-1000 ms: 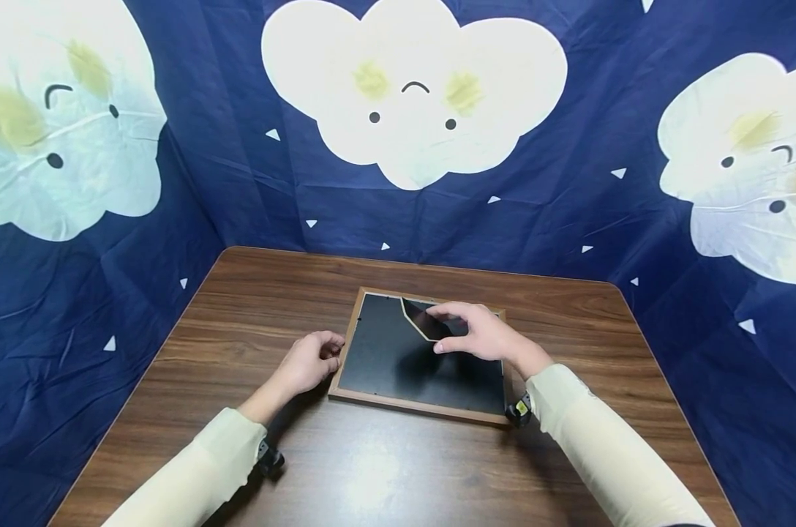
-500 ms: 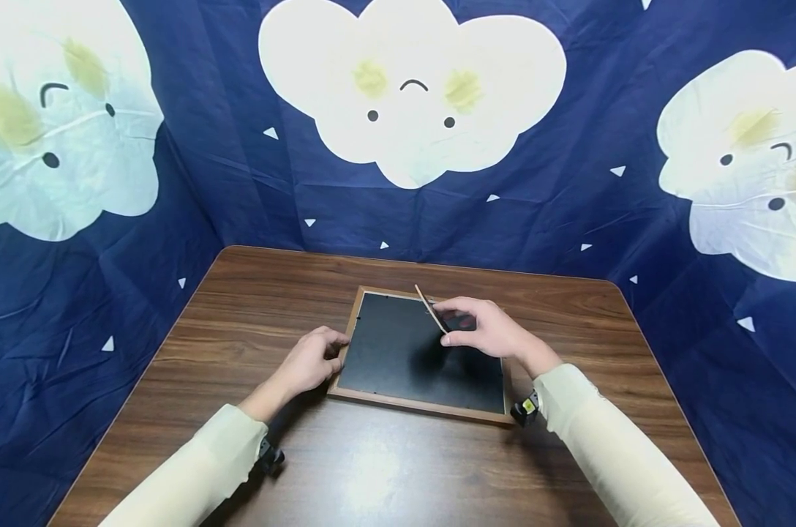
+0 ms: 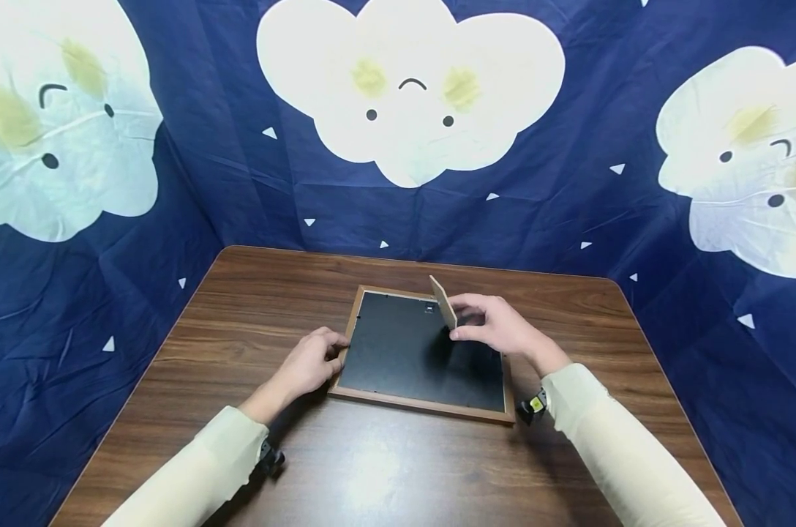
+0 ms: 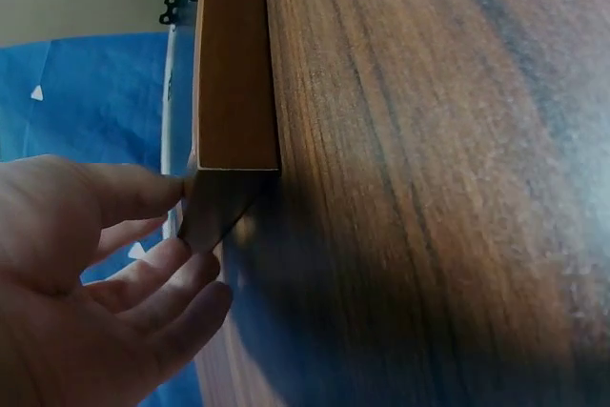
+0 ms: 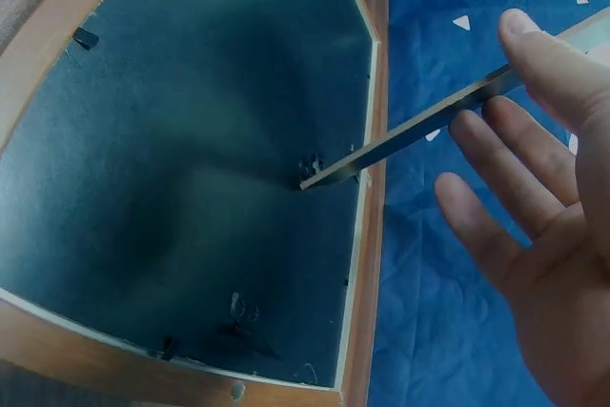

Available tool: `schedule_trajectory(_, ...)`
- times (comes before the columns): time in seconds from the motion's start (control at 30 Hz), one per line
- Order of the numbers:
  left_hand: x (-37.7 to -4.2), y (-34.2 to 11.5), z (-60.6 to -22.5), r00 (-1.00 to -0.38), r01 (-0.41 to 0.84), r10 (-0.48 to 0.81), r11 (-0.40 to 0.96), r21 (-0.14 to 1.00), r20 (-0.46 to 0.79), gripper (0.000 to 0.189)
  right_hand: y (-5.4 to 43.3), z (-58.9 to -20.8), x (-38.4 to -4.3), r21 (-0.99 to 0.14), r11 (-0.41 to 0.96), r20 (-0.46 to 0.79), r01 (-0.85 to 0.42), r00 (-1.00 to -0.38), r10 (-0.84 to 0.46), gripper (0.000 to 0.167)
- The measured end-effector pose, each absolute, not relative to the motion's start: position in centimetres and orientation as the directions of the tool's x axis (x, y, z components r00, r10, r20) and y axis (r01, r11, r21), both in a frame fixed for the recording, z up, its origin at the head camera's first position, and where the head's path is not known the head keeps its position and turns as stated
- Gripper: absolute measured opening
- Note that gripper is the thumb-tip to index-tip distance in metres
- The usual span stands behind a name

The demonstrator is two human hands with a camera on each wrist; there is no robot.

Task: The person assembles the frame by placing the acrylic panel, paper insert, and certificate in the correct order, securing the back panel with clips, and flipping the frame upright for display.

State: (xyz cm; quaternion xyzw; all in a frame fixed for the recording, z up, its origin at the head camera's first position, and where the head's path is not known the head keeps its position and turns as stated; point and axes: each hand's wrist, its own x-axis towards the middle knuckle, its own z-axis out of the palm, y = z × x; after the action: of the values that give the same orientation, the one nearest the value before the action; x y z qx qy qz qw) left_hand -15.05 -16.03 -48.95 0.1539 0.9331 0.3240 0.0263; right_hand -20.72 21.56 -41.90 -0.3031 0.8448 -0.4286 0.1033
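A picture frame (image 3: 416, 407) with a brown wooden border lies on the table, its black backing board (image 3: 388, 351) facing up. From the backing rises a hinged easel stand (image 3: 442, 301), tilted; its hinge (image 4: 170, 10) shows in the left wrist view. My right hand (image 3: 497, 323) pinches the stand between thumb and fingers, its ring and little fingers free in the right wrist view. My left hand (image 3: 309, 362) holds the frame's left side, with fingertips (image 4: 167, 253) against the border's outer face. The picture side is hidden underneath.
The brown wood-grain table (image 3: 253, 293) extends around the frame, with a bright reflection near the front. A dark blue cloth (image 3: 240, 197) with white clouds hangs around its back and sides. Small dark tabs (image 5: 86, 38) sit along the backing's edges.
My right hand has swung the easel stand from leaning left to more upright, moving slightly right. A metal hinge mark on the backing has come into view. My left hand stays by the frame's left side.
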Motion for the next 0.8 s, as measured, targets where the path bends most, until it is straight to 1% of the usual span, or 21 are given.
schedule_trajectory(0.2,-15.0,-15.8,-49.0,-0.948,0.282,0.313,0.752,0.596,0.054,0.032,21.9,-41.1,-21.2,-0.834,0.399,0.045,-0.381,-0.768,-0.639,0.062)
schedule_trajectory(0.37,-15.0,-15.8,-49.0,-0.944,0.299,0.324,0.762,0.575,0.061,0.032,22.0,-40.7,-21.7,-0.849,0.377,0.023,-0.37,-0.739,-0.673,0.064)
schedule_trajectory(0.5,-14.9,-15.6,-48.8,-0.937,0.329,0.339,0.779,0.534,0.083,0.03,22.1,-40.5,-21.9,-0.87,0.361,0.001,-0.336,-0.733,-0.68,0.064)
schedule_trajectory(0.63,-14.7,-15.4,-48.5,-0.912,0.393,0.396,0.768,0.506,0.107,0.028,22.3,-40.5,-22.2,-0.898,0.321,-0.005,-0.302,-0.721,-0.693,0.063)
schedule_trajectory(0.8,-14.5,-14.9,-48.2,-0.846,0.493,0.526,0.71,0.503,0.087,0.028,22.3,-40.5,-22.5,-0.907,0.298,-0.003,-0.299,-0.701,-0.713,0.063)
